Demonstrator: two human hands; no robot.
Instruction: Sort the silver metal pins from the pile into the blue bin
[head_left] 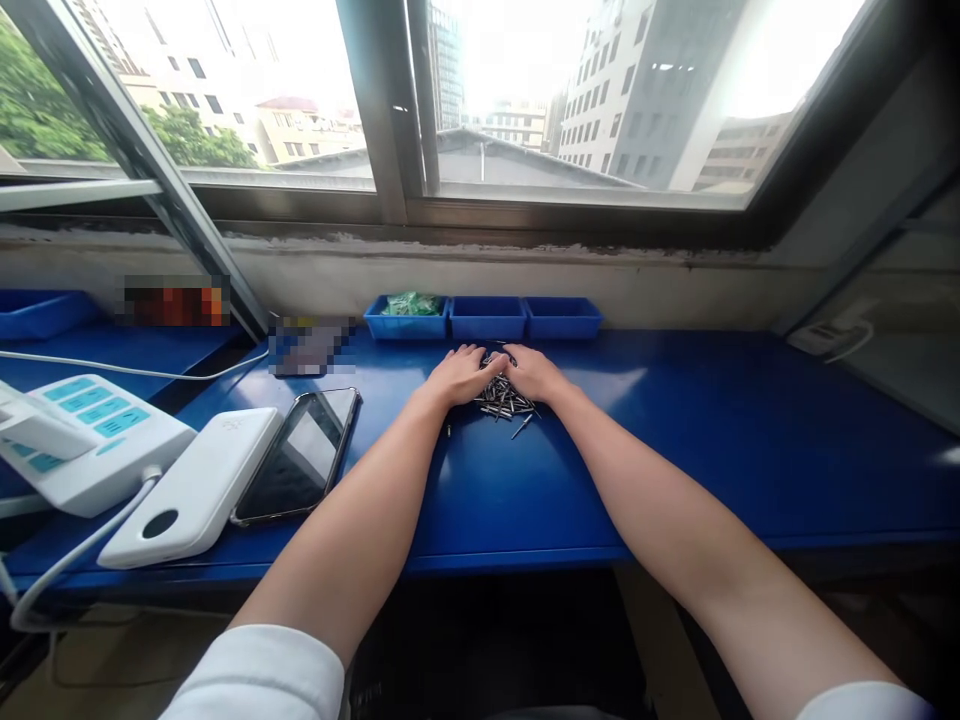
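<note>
A heap of small slim metal pieces, like pins or rivets [504, 398], lies on the blue tabletop [517, 490]. My left hand [463, 375] rests at the heap's left side, fingers stretched forward and thumb reaching over the pieces. On the other side my right hand [534, 372] cups the heap, its fingers pointing inward and forward. Both hands touch the pieces without gripping any that I can see. One piece sits a little apart at the near right of the heap, and another tiny one is left of it. Part of the heap is hidden under the hands.
Three blue bins stand by the wall: a left bin [407, 326] with green-tinted plastic bags, a middle bin [487, 320] and a right bin [562, 320]. At left are a phone [300, 455], a white power bank [195, 485] and a white power strip [97, 430] with cables.
</note>
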